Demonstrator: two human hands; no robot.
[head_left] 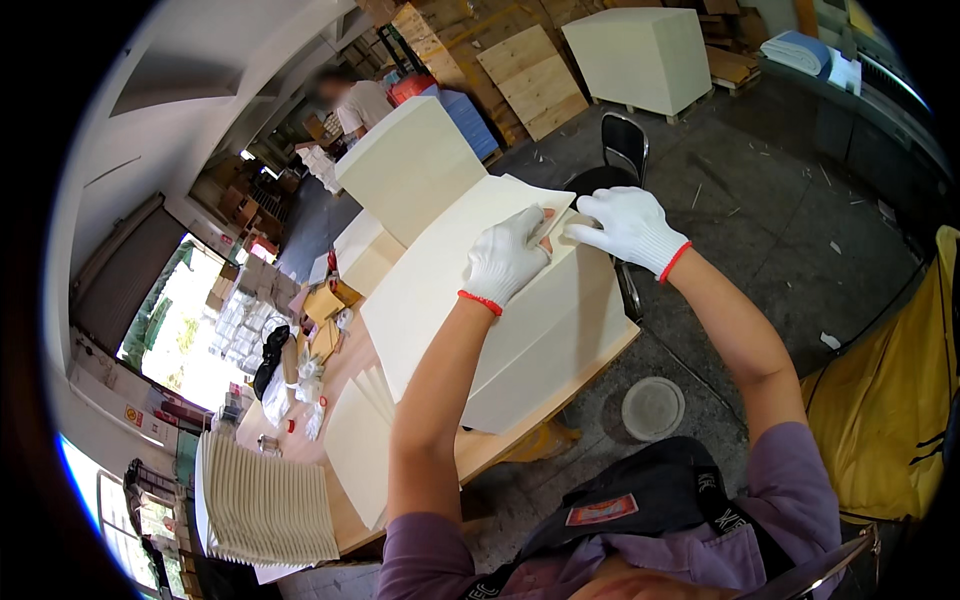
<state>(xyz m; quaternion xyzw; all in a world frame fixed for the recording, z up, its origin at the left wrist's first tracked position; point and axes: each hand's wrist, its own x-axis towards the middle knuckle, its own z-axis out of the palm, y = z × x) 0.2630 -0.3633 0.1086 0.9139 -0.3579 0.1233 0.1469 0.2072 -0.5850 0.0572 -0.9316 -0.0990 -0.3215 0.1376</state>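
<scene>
Cream sheet (440, 290) lengthwise away from hands (565, 240)

Red-white label (601, 510) on black apron (650, 495)

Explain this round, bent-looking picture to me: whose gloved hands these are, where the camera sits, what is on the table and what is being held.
The camera sits on a person's head and looks down, so the arms rising from the bottom edge are their own. Its wide lens bends straight lines. Both hands wear white gloves with red cuffs. The left hand and right hand pinch the top corner of a large cream sheet lying on a tall stack of sheets. The wooden table also carries a fanned pile of sheets. Another person works farther off.
</scene>
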